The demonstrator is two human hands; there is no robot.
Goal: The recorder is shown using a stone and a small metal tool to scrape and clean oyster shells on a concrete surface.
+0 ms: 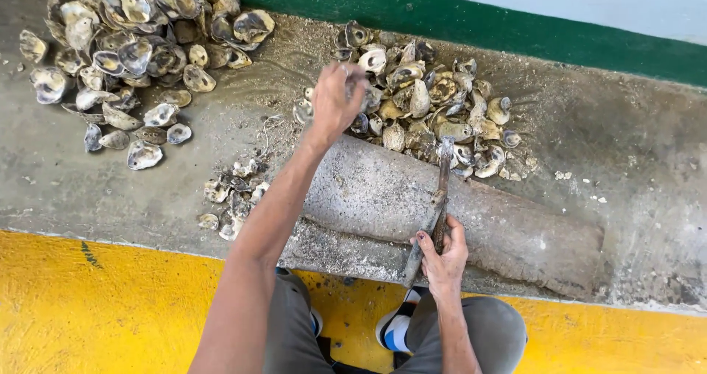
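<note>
Oysters lie heaped on the grey concrete ledge just beyond a long, rounded log-like block, and this near pile is where our left hand has reached. Its fingers are curled down onto the edge of the heap, clenched on or around a shell; we cannot tell whether one is truly gripped, since the hand is blurred and covers whatever sits beneath it. Our right hand is wrapped tightly around the handle of a rusty, narrow metal tool, whose head rests against the top of the block, pointing toward the pile.

We judge the step in hand to be picking the next shell from the unopened heap while the tool waits at the block. The next move would call for a firm hold on a single shell and a steady seat for it on the block, fingers kept away from the tool's head.

A larger heap of open, pale empty shells lies well apart at the far left, cut off by the frame's top edge, and a small scatter of shell fragments sits beside our left forearm. The tool's lower end is hidden behind our right hand, and its exact kind is hard to make out.
</note>
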